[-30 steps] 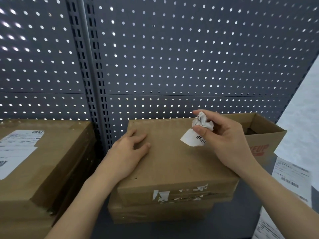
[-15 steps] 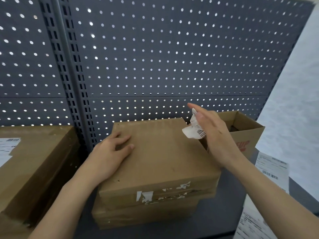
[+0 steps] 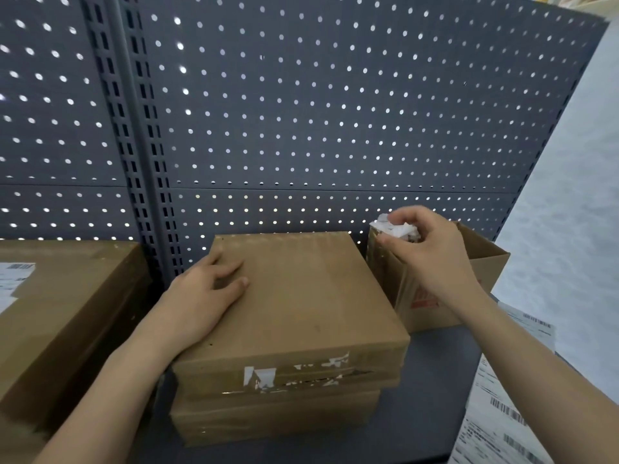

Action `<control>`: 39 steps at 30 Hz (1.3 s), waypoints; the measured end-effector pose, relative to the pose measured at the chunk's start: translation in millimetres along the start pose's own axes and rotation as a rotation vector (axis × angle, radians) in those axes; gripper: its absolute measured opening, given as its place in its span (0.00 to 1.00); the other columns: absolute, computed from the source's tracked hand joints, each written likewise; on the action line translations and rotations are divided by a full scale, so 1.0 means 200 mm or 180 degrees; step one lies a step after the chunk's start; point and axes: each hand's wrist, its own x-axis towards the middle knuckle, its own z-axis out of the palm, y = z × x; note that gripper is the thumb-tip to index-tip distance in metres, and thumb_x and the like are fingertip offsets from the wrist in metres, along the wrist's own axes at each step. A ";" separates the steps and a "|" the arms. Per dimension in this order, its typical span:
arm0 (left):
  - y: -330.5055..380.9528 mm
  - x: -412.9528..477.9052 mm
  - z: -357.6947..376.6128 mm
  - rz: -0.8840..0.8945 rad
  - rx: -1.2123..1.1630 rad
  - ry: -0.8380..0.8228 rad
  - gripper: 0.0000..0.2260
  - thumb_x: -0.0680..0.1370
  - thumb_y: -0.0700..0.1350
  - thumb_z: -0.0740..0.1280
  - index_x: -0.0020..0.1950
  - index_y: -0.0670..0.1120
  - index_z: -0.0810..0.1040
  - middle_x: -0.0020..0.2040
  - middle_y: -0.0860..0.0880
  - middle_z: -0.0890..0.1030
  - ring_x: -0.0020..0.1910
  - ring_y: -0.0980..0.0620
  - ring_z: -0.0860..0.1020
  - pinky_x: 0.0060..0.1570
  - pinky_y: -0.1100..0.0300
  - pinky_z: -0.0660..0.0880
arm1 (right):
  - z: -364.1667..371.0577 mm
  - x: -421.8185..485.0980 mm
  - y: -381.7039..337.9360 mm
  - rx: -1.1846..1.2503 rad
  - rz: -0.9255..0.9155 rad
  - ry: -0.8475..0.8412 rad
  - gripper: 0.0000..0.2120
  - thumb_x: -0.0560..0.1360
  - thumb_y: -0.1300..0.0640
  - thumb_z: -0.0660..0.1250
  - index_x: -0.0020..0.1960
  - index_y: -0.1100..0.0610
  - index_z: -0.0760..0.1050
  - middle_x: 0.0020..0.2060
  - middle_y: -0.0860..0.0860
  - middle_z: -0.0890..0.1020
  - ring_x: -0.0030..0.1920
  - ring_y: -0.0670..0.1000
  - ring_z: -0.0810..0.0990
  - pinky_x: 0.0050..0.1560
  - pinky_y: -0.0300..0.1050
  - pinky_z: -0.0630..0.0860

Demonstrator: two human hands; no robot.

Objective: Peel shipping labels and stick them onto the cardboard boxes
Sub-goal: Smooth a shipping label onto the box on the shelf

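Note:
A flat brown cardboard box [image 3: 311, 296] lies on top of a second one on the dark shelf, with torn label scraps on its front edge. My left hand [image 3: 204, 293] rests flat on the box's near-left top. My right hand [image 3: 432, 252] holds a crumpled white paper wad [image 3: 397, 227] over the rim of an open cardboard box [image 3: 485, 262] at the right. Sheets of shipping labels [image 3: 502, 416] lie at the lower right.
A stack of larger boxes [image 3: 67, 313] stands at the left, its top one bearing a stuck white label [image 3: 13, 279]. A grey perforated back panel [image 3: 318, 112] closes the shelf behind. A pale wall rises on the right.
My right hand carried the crumpled paper rightwards, from above the flat box to over the open box. My left hand stayed on the box top.

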 end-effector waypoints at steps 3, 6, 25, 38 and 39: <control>0.00 -0.01 0.00 0.0008 0.0041 0.0045 0.23 0.79 0.59 0.63 0.74 0.59 0.69 0.79 0.56 0.58 0.77 0.49 0.58 0.75 0.51 0.56 | -0.02 0.04 0.04 -0.0169 0.0073 0.0062 0.07 0.70 0.53 0.76 0.46 0.49 0.81 0.41 0.40 0.81 0.40 0.39 0.77 0.40 0.29 0.68; 0.00 -0.02 0.00 0.0004 0.0067 0.0126 0.23 0.78 0.59 0.64 0.73 0.58 0.70 0.78 0.55 0.61 0.77 0.49 0.59 0.75 0.50 0.56 | -0.06 0.11 0.10 -0.0357 0.0120 0.0064 0.04 0.75 0.51 0.71 0.47 0.51 0.82 0.37 0.41 0.81 0.38 0.37 0.76 0.37 0.27 0.67; 0.04 -0.03 0.00 -0.0047 0.0317 0.0190 0.24 0.78 0.60 0.63 0.73 0.56 0.71 0.77 0.53 0.64 0.76 0.47 0.62 0.73 0.47 0.61 | -0.09 0.25 0.32 -0.1554 0.0551 -0.0236 0.08 0.77 0.48 0.68 0.44 0.50 0.82 0.39 0.48 0.81 0.48 0.49 0.74 0.52 0.47 0.62; 0.03 -0.03 0.01 -0.0018 0.0430 0.0144 0.25 0.79 0.60 0.62 0.75 0.55 0.69 0.78 0.52 0.63 0.76 0.47 0.61 0.73 0.47 0.60 | -0.08 0.26 0.31 -0.1578 0.0401 -0.0283 0.23 0.69 0.60 0.77 0.61 0.55 0.75 0.55 0.55 0.73 0.50 0.52 0.75 0.51 0.43 0.70; 0.03 -0.03 0.01 -0.0013 0.0428 0.0144 0.25 0.79 0.60 0.62 0.75 0.55 0.69 0.78 0.52 0.63 0.76 0.47 0.61 0.73 0.47 0.60 | -0.08 0.26 0.32 -0.1606 0.0356 -0.0278 0.20 0.69 0.58 0.77 0.59 0.57 0.77 0.55 0.56 0.75 0.50 0.52 0.75 0.51 0.43 0.70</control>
